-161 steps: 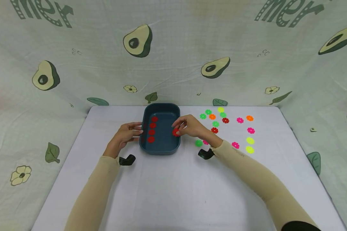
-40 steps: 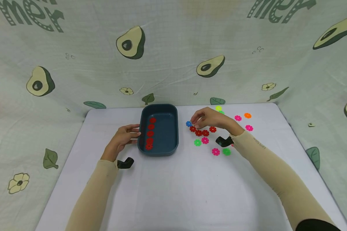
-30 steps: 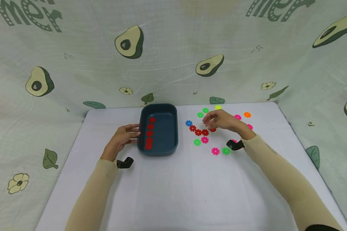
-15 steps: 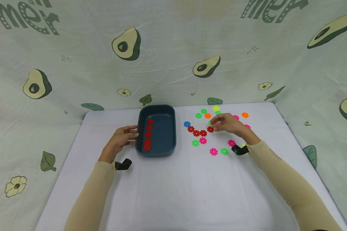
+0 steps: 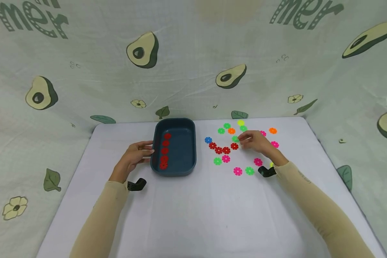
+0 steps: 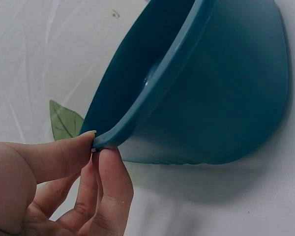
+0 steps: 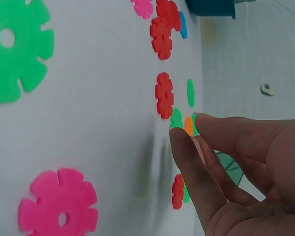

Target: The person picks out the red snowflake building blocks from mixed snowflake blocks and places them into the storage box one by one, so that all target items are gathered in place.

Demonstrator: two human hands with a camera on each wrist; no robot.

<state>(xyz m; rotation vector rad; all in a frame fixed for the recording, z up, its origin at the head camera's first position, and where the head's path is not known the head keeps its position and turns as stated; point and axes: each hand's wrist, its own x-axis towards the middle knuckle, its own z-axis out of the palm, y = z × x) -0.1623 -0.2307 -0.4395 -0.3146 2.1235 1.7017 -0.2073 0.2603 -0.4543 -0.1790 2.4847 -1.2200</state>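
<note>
My left hand (image 5: 132, 157) pinches the rim of a dark blue plastic tray (image 5: 184, 152); in the left wrist view the thumb and fingertips meet on its edge (image 6: 206, 29). Several red notched discs (image 5: 164, 151) lie in a column along the tray's left side. My right hand (image 5: 257, 144) hovers over the discs on the table, beside a red notched disc (image 5: 234, 146) and a green one (image 5: 235, 139). In the right wrist view its thumb and index finger (image 7: 191, 172) stand apart, nothing visible between them.
Loose discs lie right of the tray: several red, pink (image 5: 237, 171) and green (image 5: 249, 171) ones, a blue one (image 5: 208, 140), orange (image 5: 272, 130) and yellow (image 5: 240, 123) ones. A patterned cloth (image 5: 187, 82) hangs behind the white table (image 5: 193, 215).
Earlier my right hand held a red disc at the tray's right edge; the tray's red column has since gained a disc. My right hand has moved right over the loose discs. My left hand stays.
</note>
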